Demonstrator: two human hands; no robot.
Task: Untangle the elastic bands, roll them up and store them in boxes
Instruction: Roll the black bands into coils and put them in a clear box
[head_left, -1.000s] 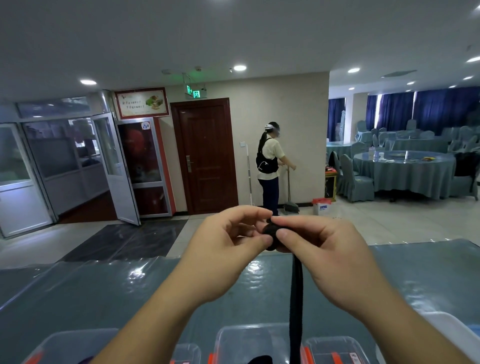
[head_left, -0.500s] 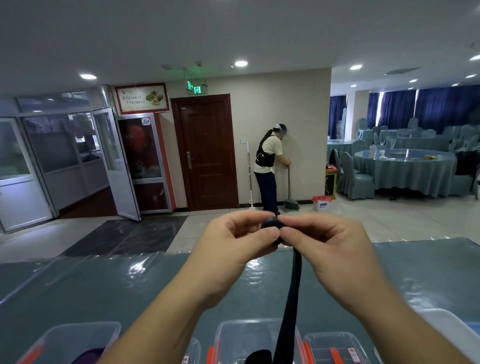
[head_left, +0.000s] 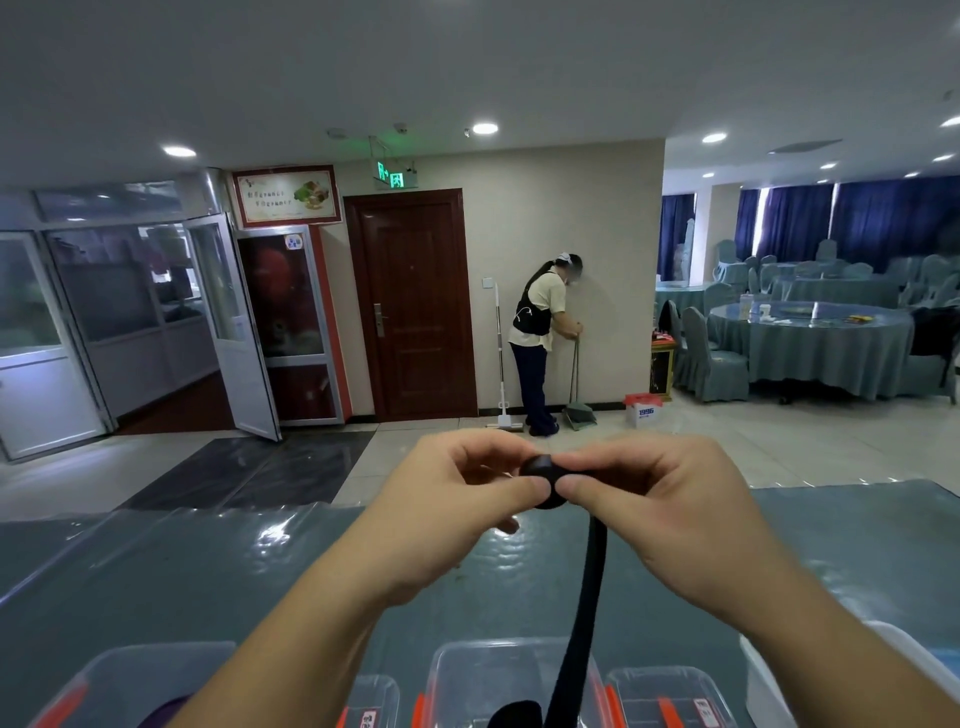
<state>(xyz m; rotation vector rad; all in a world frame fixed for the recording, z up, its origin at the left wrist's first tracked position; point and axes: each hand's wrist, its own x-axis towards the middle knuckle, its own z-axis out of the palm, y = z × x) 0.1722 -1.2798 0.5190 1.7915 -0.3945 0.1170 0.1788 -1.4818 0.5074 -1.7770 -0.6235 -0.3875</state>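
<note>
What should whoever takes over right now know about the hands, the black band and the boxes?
Left hand: pinches the small black roll from its side.
Right hand: pinches the same roll from the other side.
The unrolled black elastic band hangs from the roll down into the middle clear box at the near table edge; more clear boxes sit either side.
Done: roll started.
Left: wind up the hanging tail, then store the roll in a box.

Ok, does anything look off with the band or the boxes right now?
Nothing stands out. Both hands, left hand and right hand, pinch the black elastic band's roll; its tail hangs straight toward the clear box.
</note>
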